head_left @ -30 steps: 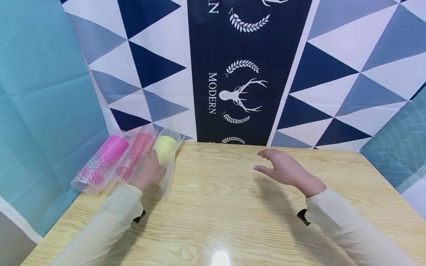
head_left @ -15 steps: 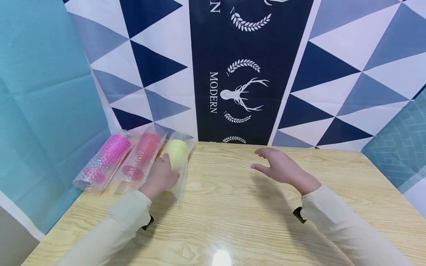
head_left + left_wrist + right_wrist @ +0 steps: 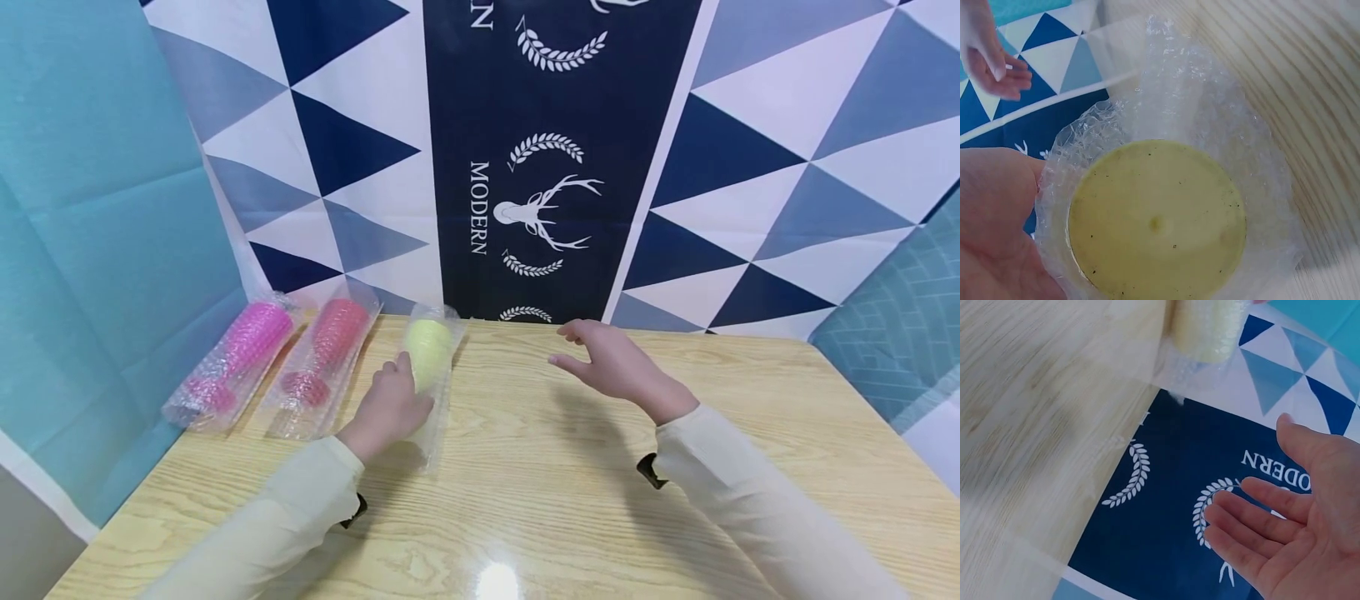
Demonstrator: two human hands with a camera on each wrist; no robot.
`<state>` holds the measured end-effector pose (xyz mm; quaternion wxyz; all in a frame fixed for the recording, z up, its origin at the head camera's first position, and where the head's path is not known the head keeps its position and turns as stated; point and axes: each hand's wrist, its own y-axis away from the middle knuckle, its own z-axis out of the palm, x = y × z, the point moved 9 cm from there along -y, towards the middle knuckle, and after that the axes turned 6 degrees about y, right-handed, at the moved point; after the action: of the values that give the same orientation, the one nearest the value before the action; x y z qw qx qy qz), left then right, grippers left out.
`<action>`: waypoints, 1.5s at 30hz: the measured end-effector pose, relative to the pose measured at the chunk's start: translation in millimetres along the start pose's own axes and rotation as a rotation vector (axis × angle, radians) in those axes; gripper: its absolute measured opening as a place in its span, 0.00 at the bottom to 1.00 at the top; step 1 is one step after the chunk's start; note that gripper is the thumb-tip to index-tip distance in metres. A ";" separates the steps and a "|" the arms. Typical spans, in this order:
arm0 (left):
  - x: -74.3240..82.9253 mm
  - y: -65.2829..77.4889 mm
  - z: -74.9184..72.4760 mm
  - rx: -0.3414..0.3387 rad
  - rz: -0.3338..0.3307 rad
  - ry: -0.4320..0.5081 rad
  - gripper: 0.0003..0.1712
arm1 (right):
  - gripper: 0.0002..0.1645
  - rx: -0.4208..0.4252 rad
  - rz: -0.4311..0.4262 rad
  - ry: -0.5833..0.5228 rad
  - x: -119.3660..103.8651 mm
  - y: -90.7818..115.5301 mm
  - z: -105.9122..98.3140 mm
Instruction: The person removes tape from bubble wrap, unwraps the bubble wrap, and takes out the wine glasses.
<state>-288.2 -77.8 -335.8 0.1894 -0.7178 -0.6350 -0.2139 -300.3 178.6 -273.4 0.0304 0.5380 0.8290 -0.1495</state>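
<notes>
A yellow goblet-shaped item (image 3: 429,350) in clear bubble wrap lies tilted along the table. My left hand (image 3: 390,408) grips it from the near left side, and covers its middle. In the left wrist view its round yellow base (image 3: 1157,219) faces the camera inside the wrap, beside the palm (image 3: 997,212). My right hand (image 3: 622,367) hovers to the right above the table, touching nothing. The right wrist view has its relaxed fingers (image 3: 1254,525) spread apart from the thumb, with the wrapped yellow item (image 3: 1205,328) beyond them.
Two similar wrapped items, one pink (image 3: 258,337) and one red (image 3: 340,329), lie side by side at the table's back left. A patterned cloth (image 3: 367,158) rises behind the wooden table (image 3: 510,467), and a turquoise cloth (image 3: 105,242) on the left.
My left hand has drawn the yellow wrapped item to the right, away from the red one. The red one has shifted slightly right. My right hand has moved a little left.
</notes>
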 end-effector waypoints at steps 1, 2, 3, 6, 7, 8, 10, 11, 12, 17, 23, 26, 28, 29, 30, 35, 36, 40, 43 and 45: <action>1.4 0.2 1.0 0.002 0.005 -0.001 0.45 | 0.28 0.002 0.001 -0.005 -0.8 -1.5 0.6; 2.8 0.5 1.9 0.004 0.007 0.005 0.45 | 0.28 0.006 0.000 -0.010 -1.8 -2.9 1.2; 4.4 1.1 2.6 0.005 0.010 0.007 0.45 | 0.28 0.009 -0.001 -0.017 -2.8 -4.3 2.0; 7.8 2.2 5.6 0.008 0.014 0.014 0.44 | 0.27 0.018 -0.010 -0.032 -6.1 -7.8 4.9; 8.8 2.6 6.7 0.009 0.015 0.015 0.44 | 0.27 0.023 -0.016 -0.035 -7.1 -8.7 5.9; 9.9 2.9 7.9 0.008 0.015 0.019 0.44 | 0.26 0.025 -0.018 -0.039 -7.7 -9.5 6.8; 12.6 4.1 9.8 0.007 0.021 0.023 0.44 | 0.26 0.032 -0.023 -0.046 -9.3 -11.0 8.1; 14.2 4.6 10.4 0.008 0.025 0.026 0.44 | 0.26 0.036 -0.024 -0.049 -9.8 -11.8 8.7; 15.5 5.3 11.3 0.007 0.027 0.029 0.44 | 0.26 0.038 -0.025 -0.055 -10.5 -12.4 9.3; 22.2 8.0 15.2 0.002 0.037 0.036 0.45 | 0.26 0.031 -0.020 -0.069 -13.3 -15.9 12.4; 29.1 10.6 18.9 -0.011 0.044 0.043 0.46 | 0.25 0.038 -0.021 -0.079 -18.7 -20.2 12.9; 32.6 11.7 20.6 -0.018 0.052 0.058 0.46 | 0.24 0.043 -0.019 -0.095 -20.8 -22.9 13.3; 35.4 12.5 21.7 -0.022 0.059 0.067 0.46 | 0.24 0.045 -0.018 -0.105 -22.1 -24.6 13.6; 36.8 13.1 22.3 -0.025 0.063 0.073 0.45 | 0.24 0.046 -0.019 -0.108 -22.6 -25.3 13.6; 38.7 13.9 22.8 -0.026 0.069 0.074 0.45 | 0.24 0.046 -0.018 -0.111 -23.0 -26.1 13.7; 44.2 15.5 26.3 -0.038 0.075 0.075 0.45 | 0.24 0.045 -0.011 -0.125 -24.6 -28.7 14.2; 45.1 15.5 27.0 -0.041 0.075 0.073 0.45 | 0.24 0.043 -0.009 -0.127 -24.5 -29.1 14.7; 47.9 15.6 30.4 -0.052 0.073 0.072 0.45 | 0.23 0.044 -0.004 -0.129 -24.7 -31.0 16.5; 50.1 16.1 32.8 -0.059 0.074 0.077 0.46 | 0.23 0.048 -0.002 -0.129 -25.4 -32.6 17.1; 52.1 16.3 34.1 -0.059 0.082 0.079 0.46 | 0.23 0.051 0.001 -0.133 -26.3 -33.9 16.7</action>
<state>-264.4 -18.0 -335.8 0.2015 -0.7394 -0.5906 -0.2529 -321.6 137.9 -276.5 0.0718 0.5280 0.8208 -0.2058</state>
